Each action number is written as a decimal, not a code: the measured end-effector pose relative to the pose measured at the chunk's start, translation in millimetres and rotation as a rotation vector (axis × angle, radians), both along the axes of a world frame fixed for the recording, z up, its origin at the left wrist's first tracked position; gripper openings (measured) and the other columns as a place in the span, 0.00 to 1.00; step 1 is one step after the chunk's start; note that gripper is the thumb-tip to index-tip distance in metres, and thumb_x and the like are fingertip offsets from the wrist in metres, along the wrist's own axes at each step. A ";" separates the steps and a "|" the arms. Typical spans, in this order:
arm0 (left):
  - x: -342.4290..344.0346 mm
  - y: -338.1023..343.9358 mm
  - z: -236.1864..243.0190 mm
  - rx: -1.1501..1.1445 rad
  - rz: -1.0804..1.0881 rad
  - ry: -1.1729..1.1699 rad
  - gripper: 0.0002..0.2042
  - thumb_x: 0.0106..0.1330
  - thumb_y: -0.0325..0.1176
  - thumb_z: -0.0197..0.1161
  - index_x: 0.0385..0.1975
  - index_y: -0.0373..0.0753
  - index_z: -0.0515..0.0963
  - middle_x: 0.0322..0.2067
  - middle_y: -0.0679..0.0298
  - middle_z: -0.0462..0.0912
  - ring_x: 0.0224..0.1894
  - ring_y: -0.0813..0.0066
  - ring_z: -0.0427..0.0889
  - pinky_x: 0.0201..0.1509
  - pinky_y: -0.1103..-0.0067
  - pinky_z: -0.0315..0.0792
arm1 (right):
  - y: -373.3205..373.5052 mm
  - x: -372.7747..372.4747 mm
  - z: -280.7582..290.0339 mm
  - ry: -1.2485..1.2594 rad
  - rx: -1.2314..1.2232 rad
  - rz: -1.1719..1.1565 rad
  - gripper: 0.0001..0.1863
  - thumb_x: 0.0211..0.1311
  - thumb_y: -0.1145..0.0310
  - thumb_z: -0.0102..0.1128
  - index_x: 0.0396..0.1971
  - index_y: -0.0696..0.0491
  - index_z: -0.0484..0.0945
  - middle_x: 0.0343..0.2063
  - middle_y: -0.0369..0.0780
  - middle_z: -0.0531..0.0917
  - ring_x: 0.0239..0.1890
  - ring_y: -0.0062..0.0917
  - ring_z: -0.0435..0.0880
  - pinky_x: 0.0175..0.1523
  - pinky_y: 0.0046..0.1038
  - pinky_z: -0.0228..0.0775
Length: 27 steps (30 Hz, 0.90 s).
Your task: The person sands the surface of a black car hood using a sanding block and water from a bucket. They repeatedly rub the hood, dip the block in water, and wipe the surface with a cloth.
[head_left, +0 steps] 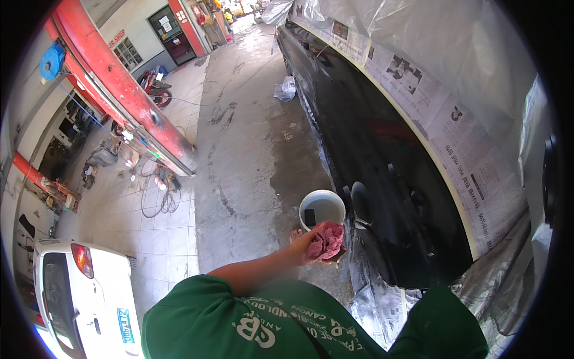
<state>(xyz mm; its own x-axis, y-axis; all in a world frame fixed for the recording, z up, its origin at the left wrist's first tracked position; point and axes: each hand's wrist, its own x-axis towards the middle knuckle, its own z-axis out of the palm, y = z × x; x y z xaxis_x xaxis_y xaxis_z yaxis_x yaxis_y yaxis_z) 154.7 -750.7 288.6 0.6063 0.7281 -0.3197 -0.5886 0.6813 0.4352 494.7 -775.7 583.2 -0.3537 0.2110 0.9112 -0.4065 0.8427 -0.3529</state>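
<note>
My left hand [306, 245] is closed around a crumpled pink-red rag [327, 239], held just above the near rim of a white bucket [338, 202]. The bucket stands on the concrete floor beside a glossy black car panel [382, 179] and holds cloudy water with a small dark block [310, 216] in it. My left forearm reaches out from a green sleeve [197, 305]. My right hand is out of view.
Newspaper [472, 161] and clear plastic sheeting [454, 54] mask the car above the black panel. A red lift post [125, 90] with hoses stands to the left. A white car [78, 293] sits at lower left, and a motorbike [156, 90] is parked farther back.
</note>
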 end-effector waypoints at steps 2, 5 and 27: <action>0.1 0.4 10.6 0.011 -0.010 0.066 0.37 0.74 0.71 0.50 0.68 0.46 0.72 0.59 0.48 0.84 0.55 0.46 0.88 0.50 0.57 0.86 | -2.1 -1.7 -1.0 0.004 0.006 -0.011 0.12 0.56 0.62 0.75 0.29 0.57 0.88 0.34 0.42 0.89 0.34 0.30 0.86 0.36 0.34 0.75; -4.1 -2.3 33.4 0.003 0.027 0.206 0.37 0.74 0.72 0.49 0.69 0.46 0.70 0.59 0.48 0.84 0.53 0.48 0.89 0.50 0.58 0.86 | -4.7 -0.4 -4.1 0.015 0.002 -0.023 0.12 0.56 0.62 0.75 0.29 0.56 0.88 0.34 0.42 0.89 0.34 0.31 0.86 0.36 0.34 0.75; -50.0 -48.6 8.9 0.010 0.106 0.355 0.25 0.81 0.49 0.59 0.67 0.36 0.71 0.57 0.56 0.84 0.58 0.67 0.85 0.66 0.68 0.80 | -12.0 -35.5 -0.6 0.000 -0.033 -0.057 0.09 0.57 0.64 0.73 0.31 0.54 0.89 0.37 0.42 0.89 0.30 0.31 0.86 0.31 0.32 0.73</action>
